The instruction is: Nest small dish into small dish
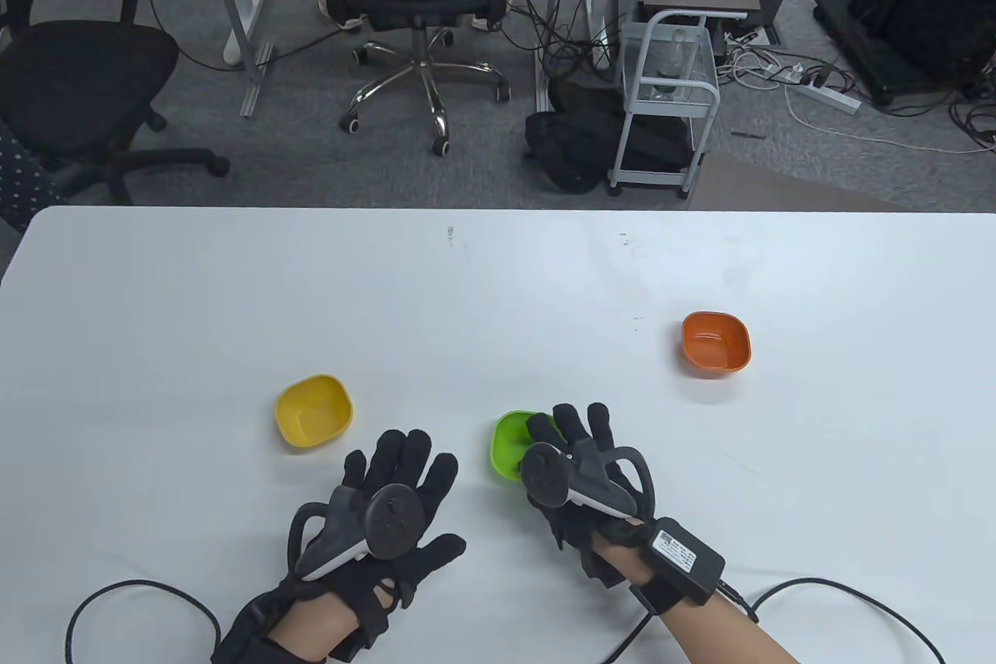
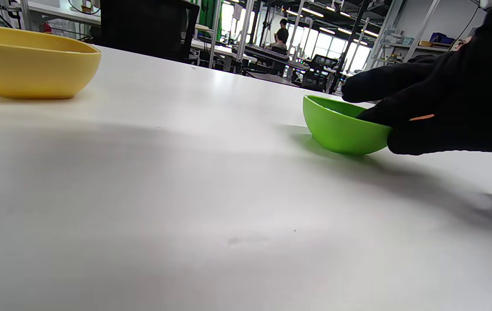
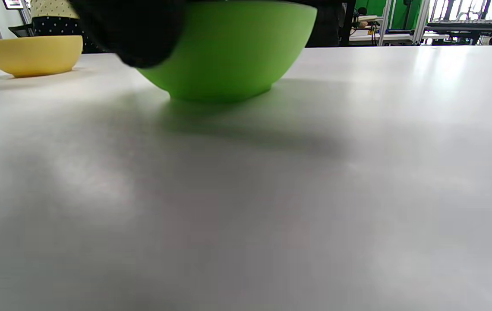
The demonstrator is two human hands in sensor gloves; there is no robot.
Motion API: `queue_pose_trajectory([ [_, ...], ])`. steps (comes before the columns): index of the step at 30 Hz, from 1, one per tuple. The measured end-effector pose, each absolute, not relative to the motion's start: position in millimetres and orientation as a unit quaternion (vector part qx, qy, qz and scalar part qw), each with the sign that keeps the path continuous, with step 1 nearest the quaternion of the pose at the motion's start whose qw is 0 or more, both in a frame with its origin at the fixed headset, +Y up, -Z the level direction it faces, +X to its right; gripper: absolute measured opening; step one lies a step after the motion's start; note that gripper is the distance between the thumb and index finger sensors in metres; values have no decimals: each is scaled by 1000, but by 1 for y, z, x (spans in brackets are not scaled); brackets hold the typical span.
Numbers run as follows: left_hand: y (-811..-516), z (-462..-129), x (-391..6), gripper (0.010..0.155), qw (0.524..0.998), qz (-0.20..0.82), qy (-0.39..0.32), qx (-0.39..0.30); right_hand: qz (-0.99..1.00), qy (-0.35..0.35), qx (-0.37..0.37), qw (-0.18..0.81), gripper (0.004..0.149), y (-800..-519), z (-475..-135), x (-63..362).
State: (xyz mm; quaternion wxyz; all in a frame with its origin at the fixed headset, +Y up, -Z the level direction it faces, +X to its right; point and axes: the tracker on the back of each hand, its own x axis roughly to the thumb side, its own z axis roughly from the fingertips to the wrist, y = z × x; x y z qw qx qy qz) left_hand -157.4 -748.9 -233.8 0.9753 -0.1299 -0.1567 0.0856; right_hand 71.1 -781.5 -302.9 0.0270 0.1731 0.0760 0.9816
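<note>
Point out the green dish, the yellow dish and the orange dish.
green dish (image 2: 336, 129), left wrist view, on its outer side wall.
yellow dish (image 1: 313, 412), table view, on its inside bottom.
orange dish (image 1: 716, 343), table view, on its inside bottom.

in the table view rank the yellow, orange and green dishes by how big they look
1. yellow dish
2. orange dish, close to the yellow, so unsure
3. green dish, unsure: the right hand covers part of it

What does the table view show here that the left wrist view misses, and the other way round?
Only the table view shows the orange dish, the left hand spread flat on the table, and both trackers. Only the left wrist view shows the green dish base resting on the table. Both show the yellow dish and the right hand gripping the green dish's rim.
</note>
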Motion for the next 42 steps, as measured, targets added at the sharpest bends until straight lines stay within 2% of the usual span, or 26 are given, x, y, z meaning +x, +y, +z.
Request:
queue_pose_trajectory([
  [4, -749, -234, -158, 85, 975, 85, -157, -129, 980, 89, 168, 61, 56, -771, -306, 79],
  [10, -749, -234, -159, 85, 975, 84, -156, -132, 986, 50, 112, 114, 61, -738, -320, 108],
  [13, -749, -234, -160, 85, 975, 86, -155, -131, 987, -21, 52, 151, 71, -709, -340, 143],
  [16, -749, -234, -160, 85, 975, 86, -154, -132, 978, -81, -17, 193, 75, -693, -364, 189],
  [19, -750, -235, -161, 85, 975, 85, -152, -135, 973, -82, -91, 195, 77, -703, -388, 238],
  [22, -752, -236, -161, 85, 975, 84, -150, -141, 966, -33, -170, 193, 78, -741, -403, 281],
  [24, -753, -236, -161, 85, 975, 82, -149, -144, 964, 11, -205, 169, 75, -761, -408, 293],
  [31, -755, -238, -162, 85, 975, 82, -144, -149, 955, 45, -258, 138, 57, -787, -418, 302],
  [42, -756, -238, -163, 85, 974, 85, -144, -151, 950, 36, -276, 138, 43, -789, -416, 306],
])
